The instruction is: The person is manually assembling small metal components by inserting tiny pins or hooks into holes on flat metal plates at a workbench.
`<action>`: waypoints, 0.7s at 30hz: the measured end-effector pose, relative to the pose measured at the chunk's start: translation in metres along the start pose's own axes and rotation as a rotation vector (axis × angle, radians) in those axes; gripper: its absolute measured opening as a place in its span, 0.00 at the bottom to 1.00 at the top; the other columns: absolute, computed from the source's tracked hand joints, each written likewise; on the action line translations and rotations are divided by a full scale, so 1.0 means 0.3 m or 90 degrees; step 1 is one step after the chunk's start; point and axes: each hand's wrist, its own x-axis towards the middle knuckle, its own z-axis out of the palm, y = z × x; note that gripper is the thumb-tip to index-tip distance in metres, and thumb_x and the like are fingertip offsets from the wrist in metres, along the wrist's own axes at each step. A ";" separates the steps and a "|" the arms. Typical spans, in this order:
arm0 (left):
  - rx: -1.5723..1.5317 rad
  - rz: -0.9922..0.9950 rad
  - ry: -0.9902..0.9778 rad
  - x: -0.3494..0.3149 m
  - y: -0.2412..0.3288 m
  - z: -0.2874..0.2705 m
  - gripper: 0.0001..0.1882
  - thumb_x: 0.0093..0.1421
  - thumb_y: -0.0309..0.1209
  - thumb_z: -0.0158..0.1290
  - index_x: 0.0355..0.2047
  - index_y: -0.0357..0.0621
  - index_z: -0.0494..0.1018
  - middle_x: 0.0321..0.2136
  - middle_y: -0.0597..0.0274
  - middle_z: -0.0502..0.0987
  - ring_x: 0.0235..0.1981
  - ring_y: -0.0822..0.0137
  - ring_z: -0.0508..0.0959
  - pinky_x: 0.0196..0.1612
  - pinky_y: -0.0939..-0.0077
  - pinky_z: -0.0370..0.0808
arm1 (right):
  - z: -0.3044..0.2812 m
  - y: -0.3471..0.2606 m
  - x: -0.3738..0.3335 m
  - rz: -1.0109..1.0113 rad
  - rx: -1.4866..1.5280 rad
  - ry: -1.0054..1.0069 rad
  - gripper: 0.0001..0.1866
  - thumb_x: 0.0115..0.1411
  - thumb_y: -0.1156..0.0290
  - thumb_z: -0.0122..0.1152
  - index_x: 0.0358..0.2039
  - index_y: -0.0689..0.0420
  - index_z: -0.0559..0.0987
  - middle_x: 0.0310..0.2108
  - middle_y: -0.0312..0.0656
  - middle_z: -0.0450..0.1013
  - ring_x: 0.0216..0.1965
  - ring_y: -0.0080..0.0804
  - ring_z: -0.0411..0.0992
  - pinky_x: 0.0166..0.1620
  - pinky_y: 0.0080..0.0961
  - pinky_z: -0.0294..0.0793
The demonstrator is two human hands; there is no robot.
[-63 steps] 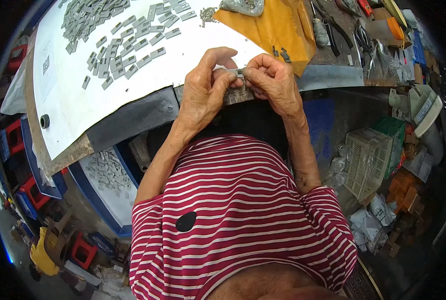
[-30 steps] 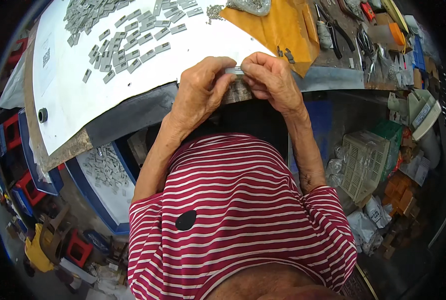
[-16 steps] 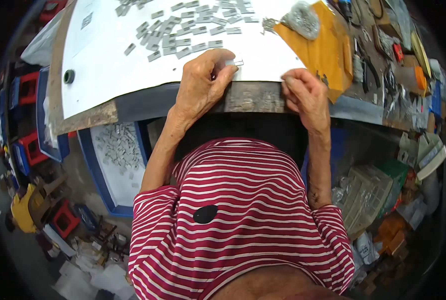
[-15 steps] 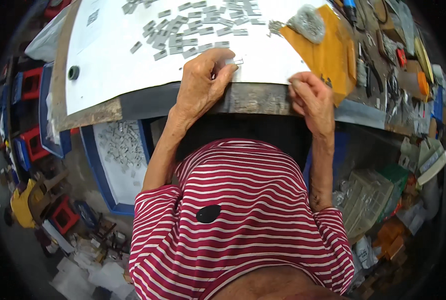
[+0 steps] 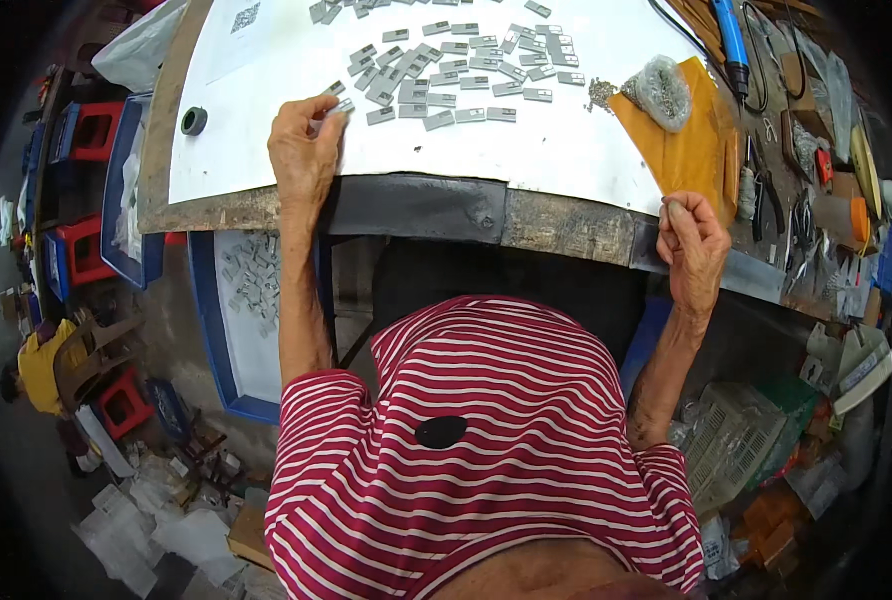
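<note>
From where I'm standing, the workbench's (image 5: 566, 225) left edge is curving away past a dark ring (image 5: 194, 121) on the white sheet (image 5: 236, 160), and its front edge is running beneath both forearms. The left hand (image 5: 304, 150) is reaching in over that edge, with a broad strip of sheet stretching rightward toward the other hand, giving both room to slide. Its thumb and forefinger are pinching a small gray block (image 5: 342, 107), which is sitting at their tips, just beside the nearest of the scattered blocks (image 5: 446, 72). The pinched one is looking flat and pale, its finer details too small to tell; the scattered ones are showing a darker patch. Farther right, the right hand (image 5: 694, 245) is holding thumb and fingers together near an orange envelope's (image 5: 704, 130) lower corner; whether anything is between them I can't tell.
</note>
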 end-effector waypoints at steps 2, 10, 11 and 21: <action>0.035 0.043 0.004 0.007 -0.004 0.017 0.10 0.49 0.28 0.54 0.31 0.36 0.75 0.27 0.54 0.73 0.26 0.64 0.72 0.31 0.72 0.69 | -0.019 -0.013 -0.005 -0.016 -0.031 0.024 0.07 0.56 0.73 0.53 0.32 0.64 0.72 0.20 0.34 0.66 0.15 0.12 0.56 0.17 0.11 0.54; -0.016 0.005 -0.002 0.025 -0.071 0.006 0.10 0.52 0.27 0.55 0.35 0.37 0.75 0.23 0.67 0.71 0.21 0.79 0.66 0.25 0.86 0.65 | -0.110 0.004 0.057 -0.142 -0.294 0.170 0.04 0.53 0.77 0.53 0.28 0.65 0.73 0.19 0.30 0.66 0.21 0.14 0.61 0.24 0.13 0.61; -0.045 -0.016 -0.008 0.028 -0.081 0.015 0.10 0.52 0.27 0.55 0.35 0.37 0.75 0.22 0.69 0.70 0.21 0.80 0.65 0.24 0.87 0.64 | -0.127 0.016 0.061 -0.154 -0.334 0.173 0.04 0.53 0.77 0.53 0.27 0.65 0.73 0.19 0.30 0.65 0.22 0.14 0.61 0.26 0.13 0.62; -0.136 -0.024 -0.011 0.013 -0.071 0.036 0.11 0.54 0.24 0.53 0.38 0.34 0.72 0.23 0.67 0.72 0.21 0.82 0.66 0.21 0.91 0.63 | -0.107 0.030 0.072 -0.215 -0.560 0.124 0.05 0.50 0.74 0.55 0.25 0.63 0.72 0.22 0.43 0.68 0.23 0.33 0.69 0.27 0.27 0.67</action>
